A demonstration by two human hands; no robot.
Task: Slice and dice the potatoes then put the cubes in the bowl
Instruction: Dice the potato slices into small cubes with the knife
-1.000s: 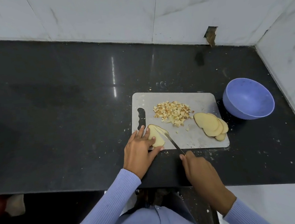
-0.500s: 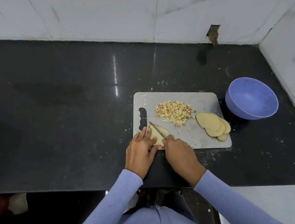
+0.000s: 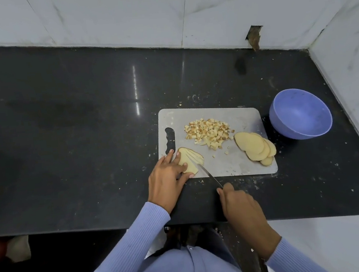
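Note:
On the grey cutting board lie a heap of potato cubes in the middle and a stack of round potato slices at the right. At the board's near left corner my left hand presses its fingers on a potato slice that shows several lengthwise cuts. My right hand grips the handle of a knife, its blade slanting up to the cut slice. An empty blue bowl stands on the counter to the right of the board.
The black stone counter is strewn with potato crumbs around the board. White marble walls stand behind and to the right. The counter's front edge runs just below my hands.
My right hand has drawn the knife back toward me along the slice, from close beside my left hand to off the board's near edge. The left hand stays on the slice.

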